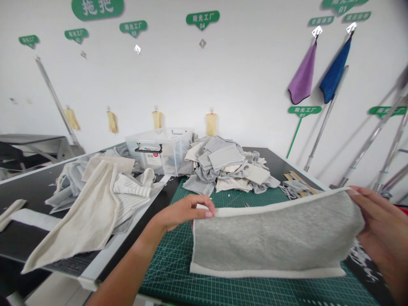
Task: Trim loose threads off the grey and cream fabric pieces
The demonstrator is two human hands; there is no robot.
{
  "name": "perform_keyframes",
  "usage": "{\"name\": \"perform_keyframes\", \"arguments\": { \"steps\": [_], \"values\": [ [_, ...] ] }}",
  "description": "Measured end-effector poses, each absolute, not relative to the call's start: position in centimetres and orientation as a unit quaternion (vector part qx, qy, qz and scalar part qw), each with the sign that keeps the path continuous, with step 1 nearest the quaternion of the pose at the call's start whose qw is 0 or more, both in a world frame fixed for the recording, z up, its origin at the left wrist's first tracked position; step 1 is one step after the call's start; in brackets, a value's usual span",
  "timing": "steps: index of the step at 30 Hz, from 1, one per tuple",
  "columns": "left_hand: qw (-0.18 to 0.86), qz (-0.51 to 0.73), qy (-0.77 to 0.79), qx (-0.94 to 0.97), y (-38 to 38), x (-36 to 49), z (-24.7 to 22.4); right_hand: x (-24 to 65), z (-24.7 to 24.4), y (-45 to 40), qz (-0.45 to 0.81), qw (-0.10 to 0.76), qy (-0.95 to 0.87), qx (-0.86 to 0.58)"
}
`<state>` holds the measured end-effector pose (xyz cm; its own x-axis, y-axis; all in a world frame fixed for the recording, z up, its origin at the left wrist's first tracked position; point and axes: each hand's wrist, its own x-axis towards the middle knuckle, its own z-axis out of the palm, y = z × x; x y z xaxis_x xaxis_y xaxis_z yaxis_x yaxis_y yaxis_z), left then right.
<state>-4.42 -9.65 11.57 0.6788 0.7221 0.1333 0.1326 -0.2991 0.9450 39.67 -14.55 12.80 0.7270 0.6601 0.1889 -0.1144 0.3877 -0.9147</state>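
Note:
A long grey fabric piece with white edges (pixel 270 242) is stretched between my two hands, above a green cutting mat (pixel 172 259). My left hand (pixel 188 210) pinches its upper left corner between thumb and fingers. At the upper right corner, my right hand (pixel 379 225) grips the same piece, with part of the hand cut off by the frame edge. Behind the fabric, a heap of grey and cream cloth pieces (pixel 223 161) lies at the mat's far end. A small metallic object (pixel 247 205) peeks out just above the fabric's top edge; its kind is unclear.
To the left, cream and striped cloths (pixel 92 204) overhang a black table. A clear plastic box (pixel 159 148) stands at the back. Right of the heap lie grey strips on cardboard (pixel 296 187). White scraps (pixel 365 261) are beside the right hand. Metal poles (pixel 328 123) lean against the wall.

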Motion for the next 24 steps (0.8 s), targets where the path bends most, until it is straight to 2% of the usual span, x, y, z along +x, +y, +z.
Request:
{"name": "perform_keyframes", "arguments": {
  "steps": [3,19,22,24],
  "values": [
    [0.486,0.321,0.313,0.75,-9.6,-4.2,11.4,39.8,12.7,-14.9,0.263,0.789,-0.278,-0.482],
    [0.316,0.357,0.389,0.789,-9.6,-2.9,10.6,41.0,12.6,-15.8,0.254,0.792,-0.261,-0.49],
    [0.33,0.372,0.386,0.777,-9.6,-2.9,10.8,41.1,12.5,-15.8,0.247,0.789,-0.267,-0.494],
    [0.378,0.37,0.372,0.763,-9.7,-3.0,11.0,41.2,12.3,-15.8,0.242,0.79,-0.278,-0.49]
  ]
}}
